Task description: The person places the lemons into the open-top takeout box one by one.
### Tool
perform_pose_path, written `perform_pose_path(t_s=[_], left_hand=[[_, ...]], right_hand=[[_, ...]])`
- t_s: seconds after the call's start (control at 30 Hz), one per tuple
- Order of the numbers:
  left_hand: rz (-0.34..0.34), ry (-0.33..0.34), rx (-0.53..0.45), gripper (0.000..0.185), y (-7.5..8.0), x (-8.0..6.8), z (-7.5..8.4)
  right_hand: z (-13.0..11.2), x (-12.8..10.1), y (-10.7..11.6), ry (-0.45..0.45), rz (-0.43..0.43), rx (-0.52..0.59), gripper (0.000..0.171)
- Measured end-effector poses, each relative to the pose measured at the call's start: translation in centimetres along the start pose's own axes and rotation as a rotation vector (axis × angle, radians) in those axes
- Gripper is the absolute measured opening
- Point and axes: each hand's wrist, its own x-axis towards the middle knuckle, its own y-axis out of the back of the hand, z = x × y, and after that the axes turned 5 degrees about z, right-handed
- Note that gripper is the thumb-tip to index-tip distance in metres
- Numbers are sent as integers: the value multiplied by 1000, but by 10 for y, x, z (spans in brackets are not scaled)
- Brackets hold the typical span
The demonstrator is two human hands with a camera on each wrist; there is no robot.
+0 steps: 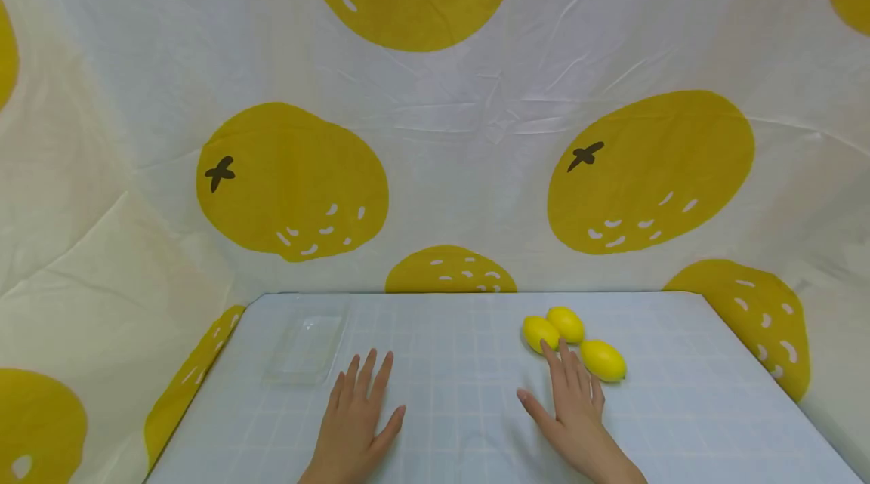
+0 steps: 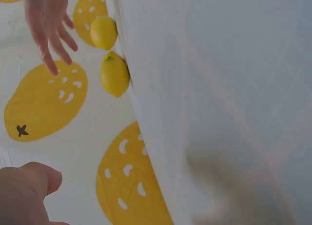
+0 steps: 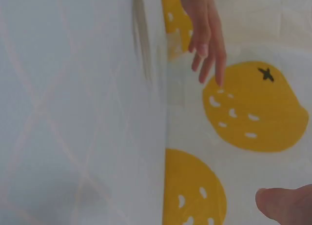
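My left hand (image 1: pixel 353 423) is spread with straight fingers over the left half of the table, holding nothing. Beyond its fingertips, at the far left, lies a clear rectangular tray (image 1: pixel 304 378). On the right, my other hand (image 1: pixel 574 416) has its fingers extended toward three yellow lemons and grips none of them. One lemon (image 1: pixel 539 333) and a second lemon (image 1: pixel 566 324) sit side by side behind the fingertips; a third lemon (image 1: pixel 603 361) lies to their right. Whether the right fingers touch any lemon cannot be told. The left wrist view shows two lemons (image 2: pixel 114 74) past the right hand.
A pale blue checked cloth (image 1: pixel 448 363) covers the table. Behind and beside it hangs a white curtain (image 1: pixel 469 189) printed with big yellow fruit. Near the front middle, a faint curved outline shows on the cloth; its kind is unclear.
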Motion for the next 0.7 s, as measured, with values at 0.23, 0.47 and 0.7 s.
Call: perform_pose_path(t_s=[0.23,0.47,0.7], left_hand=[[65,-12,-28,69,1,3,-7],[139,1,-65,65,7,5,-20],[226,14,-102,58,16,9,-35]], right_hand=[[-9,6,0,-56,-34,97,81],[-25,11,-6,-42,-26,171,82],[-41,20,-15,-76,-85,243,80]])
